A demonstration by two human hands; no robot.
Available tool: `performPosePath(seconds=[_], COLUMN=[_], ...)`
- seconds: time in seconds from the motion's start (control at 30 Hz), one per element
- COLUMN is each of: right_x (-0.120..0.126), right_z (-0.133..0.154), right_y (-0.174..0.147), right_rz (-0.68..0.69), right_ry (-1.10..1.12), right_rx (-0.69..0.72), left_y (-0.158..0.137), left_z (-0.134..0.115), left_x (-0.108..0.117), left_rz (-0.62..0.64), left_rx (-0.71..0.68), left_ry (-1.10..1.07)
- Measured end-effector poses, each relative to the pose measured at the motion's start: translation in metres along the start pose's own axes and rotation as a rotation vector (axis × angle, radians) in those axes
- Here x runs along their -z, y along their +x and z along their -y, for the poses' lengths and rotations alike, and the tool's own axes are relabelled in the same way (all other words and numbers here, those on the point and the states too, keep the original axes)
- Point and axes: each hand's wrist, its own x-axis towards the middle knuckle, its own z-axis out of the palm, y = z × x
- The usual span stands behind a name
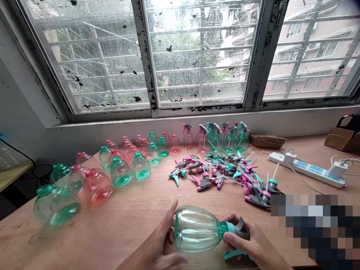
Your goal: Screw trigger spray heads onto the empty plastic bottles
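A clear green spray bottle (198,229) lies on its side in the air over the front of the table, its base toward the left. My right hand (247,240) is closed around its neck and the grey and teal trigger sprayer (240,228), with thumb and fingers at the teal collar. At the bottle's base is my left hand (161,240), fingers apart and curved about the bottom end; whether they touch it I cannot tell. Beyond the hands lies a pile of loose pink, teal and grey trigger sprayers (222,170) with thin tubes.
Several green and pink bottles without tops (120,171) stand at the left. Bottles with sprayers fitted (216,138) line the wall. A white power strip (306,170) with plugs and cables lies at the right, near a brown package (267,140) and a cardboard box (343,135).
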Motion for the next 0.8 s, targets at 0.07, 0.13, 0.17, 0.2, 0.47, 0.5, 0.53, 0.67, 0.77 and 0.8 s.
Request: performPosePath(seconds=[0.07,0.13,0.17,0.2,0.47,0.5,0.53,0.67,0.77,0.8], right_x=[-0.0003,-0.0005,-0.0004,-0.0004,-0.0006,-0.0007,-0.0008,-0.0009,-0.0002,0.0001], right_z=[0.0001,0.0000,-0.0002,-0.0004,-0.0002,0.0000,0.0002,0.0004,0.0000,-0.0002], right_y=[-0.0001,0.0000,0.0001,0.0002,-0.0002,-0.0002,-0.0003,-0.0007,-0.0011,-0.0012], right_rz=[-0.004,-0.008,-0.007,-0.006,-0.006,-0.004,-0.001,-0.002,-0.003,0.000], right_ry=[-0.003,-0.007,-0.007,-0.005,-0.002,-0.002,-0.002,-0.016,-0.026,-0.027], right_rx=[-0.001,0.002,0.008,0.013,0.004,0.008,0.011,0.017,0.004,-0.002], left_y=[-0.0006,-0.0010,-0.0010,-0.0008,0.0028,0.0025,0.0020,-0.0005,0.0002,0.0010], left_z=[-0.0022,-0.0032,-0.0027,-0.0017,0.0053,0.0047,0.0040,0.0008,-0.0002,-0.0002], left_x=[0.0009,0.0016,0.0018,0.0019,0.0010,0.0010,0.0011,0.0019,0.0029,0.0030], left_rz=[-0.016,-0.014,-0.017,-0.018,0.034,0.038,0.035,-0.011,0.006,0.024], left_rx=[0.019,0.028,0.023,0.008,-0.081,-0.068,-0.054,-0.024,-0.067,-0.083], left_ry=[0.007,0.034,0.050,0.056,-0.086,-0.107,-0.120,-0.022,-0.017,-0.044])
